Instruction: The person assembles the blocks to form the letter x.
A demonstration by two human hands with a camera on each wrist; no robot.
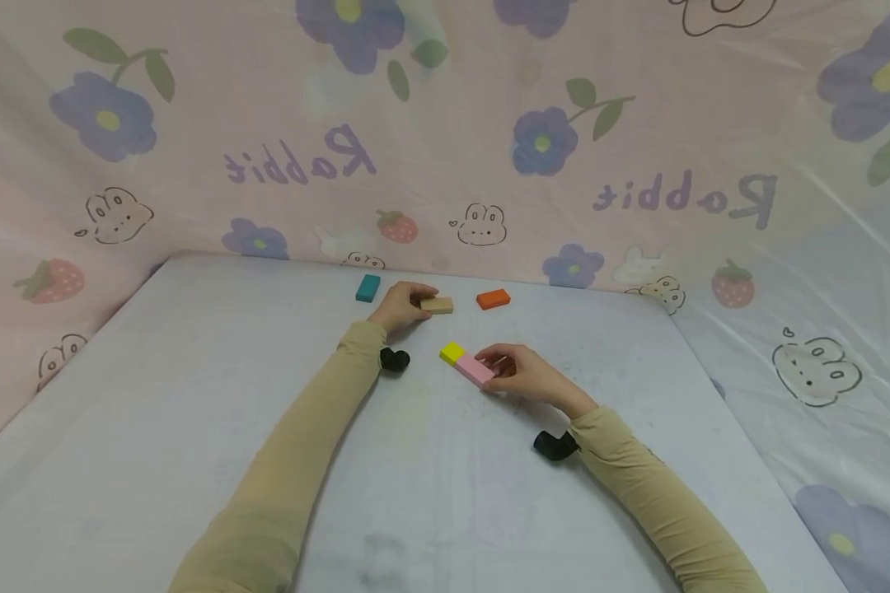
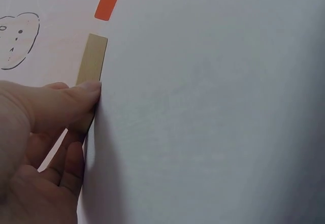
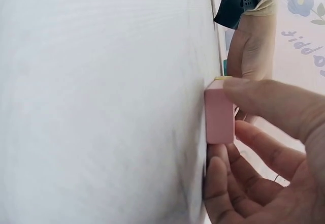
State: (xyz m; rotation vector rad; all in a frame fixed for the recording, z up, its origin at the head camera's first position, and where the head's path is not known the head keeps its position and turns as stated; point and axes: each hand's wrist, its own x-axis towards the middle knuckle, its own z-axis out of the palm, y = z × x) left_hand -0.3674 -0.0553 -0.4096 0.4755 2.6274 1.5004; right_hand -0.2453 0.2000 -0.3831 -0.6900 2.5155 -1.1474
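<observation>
Nearest the camera, at the foot of the head view, two tan sleeves [image 1: 289, 469], slanting inward over a white counter [image 1: 156, 412], with a small black device [image 1: 556, 445] at each wrist. Of the two hands, closer in: the right hand [image 1: 528, 375], pinching the near end of a pink block [image 1: 473, 369] between thumb and fingers. In the right wrist view, thumb along one side of the pink block, fingers bent against the other. At the far end of the pink block, in line with it and seemingly touching, a yellow block [image 1: 453, 354], between the two hands and pointing toward the left one.

Farther out and to the left, the left hand [image 1: 402, 306], pinching the left end of a pale wooden block [image 1: 439, 305], thumb across the near face, free end pointing right, beyond the yellow block and well apart from it.

Near that free end, with a gap between, an orange block [image 1: 493, 299]. Just beyond the left hand, slightly to its left and apart, a teal block [image 1: 368, 287]. Behind everything, a pale backdrop [image 1: 430, 185] printed with flowers, strawberries, rabbits and mirrored lettering.
</observation>
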